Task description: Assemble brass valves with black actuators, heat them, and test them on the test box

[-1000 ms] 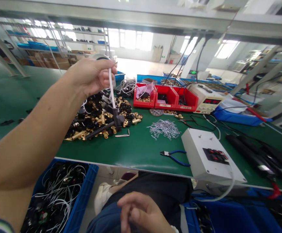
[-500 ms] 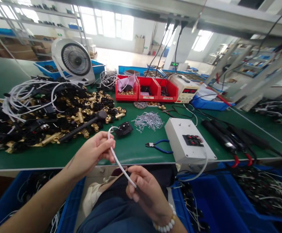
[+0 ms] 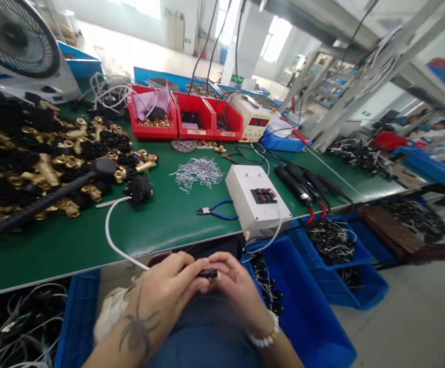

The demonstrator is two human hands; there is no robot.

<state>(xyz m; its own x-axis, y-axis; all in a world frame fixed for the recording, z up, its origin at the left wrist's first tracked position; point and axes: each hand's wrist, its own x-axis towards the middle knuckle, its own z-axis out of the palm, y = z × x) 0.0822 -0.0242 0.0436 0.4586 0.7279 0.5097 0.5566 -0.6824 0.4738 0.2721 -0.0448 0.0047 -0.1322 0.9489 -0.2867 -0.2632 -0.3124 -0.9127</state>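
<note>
Over my lap, just off the bench edge, my left hand is closed around a small black connector. My right hand meets it from the other side, its fingers curled and pinched at the connector's tip. A white cable loops up from under my left hand to a small black housing on the green bench. The part of the cable inside my palm is hidden.
A pile of brass and black fittings covers the bench's left. Metal clips, blue-handled cutters and a white switch box lie ahead. Red bins stand behind. A blue crate sits below right.
The black housing was carried down from the pile and set on the bench. My left hand moved along the cable towards my lap, and both hands came together at its connector. The view turned right.
</note>
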